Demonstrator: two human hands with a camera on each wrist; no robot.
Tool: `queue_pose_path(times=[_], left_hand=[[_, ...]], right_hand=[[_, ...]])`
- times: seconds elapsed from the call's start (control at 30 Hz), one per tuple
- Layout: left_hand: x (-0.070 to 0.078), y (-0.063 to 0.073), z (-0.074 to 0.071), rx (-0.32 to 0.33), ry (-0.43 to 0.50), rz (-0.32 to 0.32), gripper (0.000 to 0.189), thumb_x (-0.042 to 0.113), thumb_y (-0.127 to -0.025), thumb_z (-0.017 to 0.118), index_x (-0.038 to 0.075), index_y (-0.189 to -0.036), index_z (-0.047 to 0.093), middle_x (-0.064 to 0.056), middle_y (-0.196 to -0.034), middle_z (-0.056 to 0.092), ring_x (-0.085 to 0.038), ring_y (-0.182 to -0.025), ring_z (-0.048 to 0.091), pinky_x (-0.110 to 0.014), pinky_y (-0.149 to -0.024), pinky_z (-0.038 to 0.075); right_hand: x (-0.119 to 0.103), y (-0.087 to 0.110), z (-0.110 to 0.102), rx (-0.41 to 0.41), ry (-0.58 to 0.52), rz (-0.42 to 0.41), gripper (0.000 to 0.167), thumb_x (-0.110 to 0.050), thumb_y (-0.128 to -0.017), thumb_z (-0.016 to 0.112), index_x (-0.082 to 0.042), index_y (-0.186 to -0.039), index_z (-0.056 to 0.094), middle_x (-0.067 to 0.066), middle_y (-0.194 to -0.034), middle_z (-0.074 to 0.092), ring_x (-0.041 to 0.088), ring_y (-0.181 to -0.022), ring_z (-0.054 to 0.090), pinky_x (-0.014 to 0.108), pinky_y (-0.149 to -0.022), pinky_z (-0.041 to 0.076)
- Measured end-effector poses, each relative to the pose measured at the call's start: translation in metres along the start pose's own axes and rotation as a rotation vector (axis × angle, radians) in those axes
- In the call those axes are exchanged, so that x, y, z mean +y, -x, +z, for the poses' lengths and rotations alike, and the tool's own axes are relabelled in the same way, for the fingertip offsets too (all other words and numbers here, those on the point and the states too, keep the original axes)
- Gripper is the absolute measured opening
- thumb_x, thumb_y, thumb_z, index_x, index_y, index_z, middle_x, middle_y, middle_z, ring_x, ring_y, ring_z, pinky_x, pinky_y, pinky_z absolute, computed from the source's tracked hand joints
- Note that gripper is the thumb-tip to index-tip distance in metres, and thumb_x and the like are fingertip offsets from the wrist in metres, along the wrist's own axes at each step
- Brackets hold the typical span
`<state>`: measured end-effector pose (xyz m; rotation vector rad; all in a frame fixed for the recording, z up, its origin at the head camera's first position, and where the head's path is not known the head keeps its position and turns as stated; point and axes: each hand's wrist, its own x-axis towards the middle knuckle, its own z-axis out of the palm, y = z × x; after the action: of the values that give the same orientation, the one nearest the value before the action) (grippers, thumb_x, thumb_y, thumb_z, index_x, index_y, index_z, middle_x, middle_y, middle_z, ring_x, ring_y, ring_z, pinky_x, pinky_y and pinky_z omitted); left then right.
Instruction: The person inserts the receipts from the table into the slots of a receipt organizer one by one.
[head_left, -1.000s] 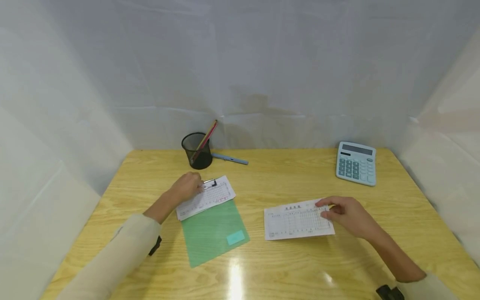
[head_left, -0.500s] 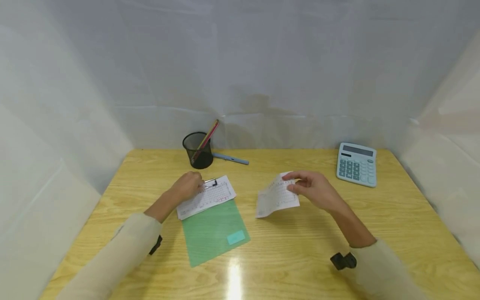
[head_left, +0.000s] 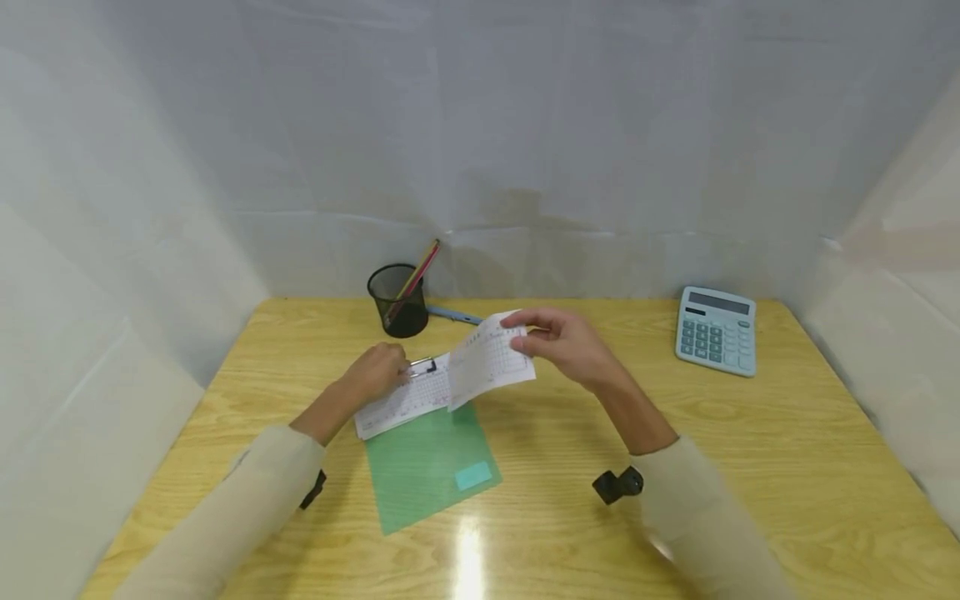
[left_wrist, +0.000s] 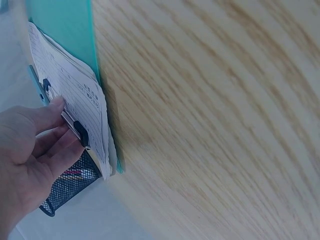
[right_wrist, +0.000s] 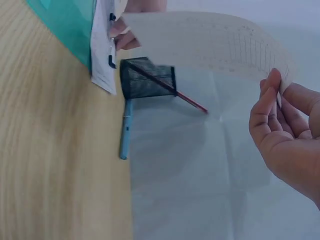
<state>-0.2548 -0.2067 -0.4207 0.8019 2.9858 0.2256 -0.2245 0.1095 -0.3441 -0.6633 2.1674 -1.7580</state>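
A green clipboard (head_left: 427, 479) lies on the left part of the desk, with a stack of printed forms (head_left: 397, 410) across its far end. My left hand (head_left: 373, 372) pinches the clipboard's metal clip (left_wrist: 81, 134) between thumb and fingers, and the clip's black ends show beside the fingertips. In my right hand (head_left: 566, 343) a loose printed form (head_left: 487, 362) is pinched by its right edge. This sheet bends and hangs above the desk, its left edge overlapping the stack's right end in the head view. Whether the two touch I cannot tell.
Behind the clipboard stands a black mesh pen holder (head_left: 405, 315) with pencils (head_left: 422, 271) leaning out. A blue pen (head_left: 452, 315) lies beside it, partly hidden by the sheet. At the back right rests a light blue calculator (head_left: 716, 331). White sheeting (head_left: 600, 150) surrounds the wooden desk (head_left: 712, 433).
My right hand has carried the loose form leftward and somewhat away from me, from the middle of the desk to the stack's right end. My left hand has stayed at the clip.
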Motion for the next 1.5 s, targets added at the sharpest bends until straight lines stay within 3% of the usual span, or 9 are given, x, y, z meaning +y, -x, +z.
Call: queue_pose_path(times=[0.2, 0.5, 0.63, 0.8, 1.23, 1.5], left_hand=[[-0.001, -0.002, 0.000, 0.012, -0.010, 0.010, 0.008, 0.001, -0.082, 0.065, 0.001, -0.077, 0.071, -0.009, -0.074, 0.064, -0.015, -0.063, 0.051, -0.029, -0.061, 0.047], [0.000, -0.001, -0.005, -0.034, -0.012, -0.010, 0.009, 0.008, -0.084, 0.068, 0.003, -0.077, 0.071, -0.008, -0.076, 0.064, -0.015, -0.065, 0.051, -0.029, -0.062, 0.047], [0.001, 0.000, -0.004, -0.031, 0.000, -0.024, 0.009, 0.007, -0.083, 0.068, 0.003, -0.076, 0.071, -0.009, -0.077, 0.064, -0.015, -0.065, 0.051, -0.029, -0.063, 0.048], [0.000, 0.000, -0.002, -0.004, 0.001, -0.011, 0.009, 0.007, -0.082, 0.069, 0.003, -0.074, 0.070, -0.009, -0.075, 0.063, -0.015, -0.063, 0.050, -0.029, -0.062, 0.047], [0.000, 0.002, 0.003, -0.001, -0.045, 0.006, 0.009, 0.007, -0.085, 0.067, 0.001, -0.080, 0.071, -0.009, -0.077, 0.061, -0.017, -0.067, 0.053, -0.030, -0.062, 0.049], [0.004, 0.004, 0.004, 0.037, -0.106, 0.050, 0.008, 0.001, -0.084, 0.063, -0.001, -0.080, 0.070, -0.013, -0.079, 0.062, -0.022, -0.071, 0.058, -0.032, -0.066, 0.054]], right_hand=[[0.026, -0.015, 0.011, -0.060, 0.033, 0.122, 0.036, -0.010, -0.086, 0.068, -0.002, -0.120, 0.061, 0.017, -0.123, 0.059, 0.018, -0.091, 0.066, 0.033, -0.080, 0.053], [0.062, -0.037, 0.033, -0.100, 0.240, 0.225, 0.032, -0.006, -0.081, 0.071, -0.006, -0.113, 0.065, 0.013, -0.121, 0.060, 0.022, -0.098, 0.058, 0.031, -0.079, 0.050], [0.064, -0.046, 0.047, -0.076, 0.362, 0.246, 0.027, -0.006, -0.080, 0.073, -0.009, -0.106, 0.069, 0.009, -0.117, 0.063, 0.022, -0.104, 0.055, 0.031, -0.085, 0.046], [0.061, -0.054, 0.062, -0.074, 0.456, 0.271, 0.019, -0.007, -0.081, 0.073, -0.011, -0.099, 0.069, 0.006, -0.109, 0.065, 0.019, -0.098, 0.054, 0.033, -0.086, 0.045], [0.067, -0.073, 0.084, -0.128, 0.523, 0.239, 0.016, -0.007, -0.082, 0.072, -0.009, -0.097, 0.067, 0.006, -0.106, 0.064, 0.015, -0.085, 0.049, 0.027, -0.077, 0.043], [0.066, -0.082, 0.091, -0.138, 0.580, 0.261, 0.015, -0.007, -0.081, 0.072, -0.009, -0.096, 0.067, 0.004, -0.095, 0.062, 0.014, -0.079, 0.047, 0.024, -0.071, 0.039]])
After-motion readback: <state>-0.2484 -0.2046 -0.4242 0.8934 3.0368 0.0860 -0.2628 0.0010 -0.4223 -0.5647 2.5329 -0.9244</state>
